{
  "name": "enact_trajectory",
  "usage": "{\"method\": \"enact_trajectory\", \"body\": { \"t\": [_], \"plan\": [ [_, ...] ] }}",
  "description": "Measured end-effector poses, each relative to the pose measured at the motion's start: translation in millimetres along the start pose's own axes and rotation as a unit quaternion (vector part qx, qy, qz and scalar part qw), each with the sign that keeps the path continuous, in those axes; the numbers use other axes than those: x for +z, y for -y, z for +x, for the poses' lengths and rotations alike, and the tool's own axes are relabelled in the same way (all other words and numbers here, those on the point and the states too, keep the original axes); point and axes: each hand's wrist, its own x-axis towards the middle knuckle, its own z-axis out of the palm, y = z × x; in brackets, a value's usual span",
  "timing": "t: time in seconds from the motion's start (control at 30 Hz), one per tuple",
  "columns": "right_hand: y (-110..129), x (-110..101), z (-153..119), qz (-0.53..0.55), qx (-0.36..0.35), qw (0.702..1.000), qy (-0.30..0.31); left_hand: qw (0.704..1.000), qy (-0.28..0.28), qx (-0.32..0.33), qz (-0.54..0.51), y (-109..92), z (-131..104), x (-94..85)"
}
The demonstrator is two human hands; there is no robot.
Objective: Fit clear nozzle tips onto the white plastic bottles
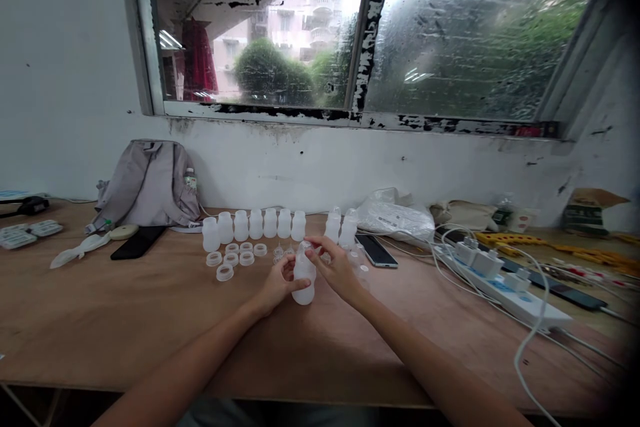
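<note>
A frosted white baby bottle point(304, 283) stands upright just above the table in front of me. My left hand point(278, 282) is wrapped around its side, thumb across the front. At its top, the fingers of my right hand point(334, 268) close around the bottle's upper end; the part under the fingertips is partly hidden. Behind my hands stands a row of open bottles point(256, 224). Several white screw rings point(231, 259) lie to the left, and clear teats point(279, 252) sit close to my left fingers. Two bottles with tops point(349, 227) stand beyond my right hand.
A phone point(377, 251) and a plastic bag point(397, 215) lie right of the bottles. A power strip point(505, 287) with plugs and loose cables covers the right side. On the left are a grey backpack point(150, 183), a black phone point(138, 243) and a white strip-like item point(80, 250).
</note>
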Motion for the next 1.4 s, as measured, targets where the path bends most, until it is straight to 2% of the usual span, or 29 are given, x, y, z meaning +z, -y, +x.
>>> {"method": "enact_trajectory", "body": {
  "t": [0.37,0.57,0.73,0.93,1.07,1.13,1.17,1.27,1.33,1.4],
  "plan": [
    [-10,1,-2,0.031,0.013,0.999,0.02,1.0,0.006,0.001,0.008,1,0,-1.4],
    [-13,3,-2,0.045,-0.001,0.999,0.029,0.999,0.02,0.023,0.013,3,0,-2.5],
    [-11,-1,-1,0.022,-0.015,0.999,0.039,0.996,0.017,0.036,0.073,6,2,-6.0],
    [2,-19,17,-0.047,-0.031,0.994,0.09,0.973,-0.005,0.105,0.205,0,2,-13.8],
    [11,-32,36,-0.108,-0.026,0.98,0.163,0.96,-0.073,0.125,0.241,-12,5,-25.1],
    [12,-34,40,-0.141,-0.024,0.972,0.187,0.934,-0.126,0.131,0.308,-16,9,-36.0],
    [12,-33,40,-0.158,-0.024,0.969,0.191,0.91,-0.152,0.137,0.36,-18,11,-42.8],
    [10,-28,34,-0.188,-0.018,0.965,0.18,0.804,-0.187,0.146,0.546,-20,15,-65.6],
    [10,-26,34,-0.182,-0.005,0.968,0.174,0.727,-0.176,0.121,0.652,-18,15,-78.8],
    [9,-29,42,-0.169,0.012,0.974,0.149,0.668,-0.166,0.083,0.72,-16,14,-87.7]
  ]
}}
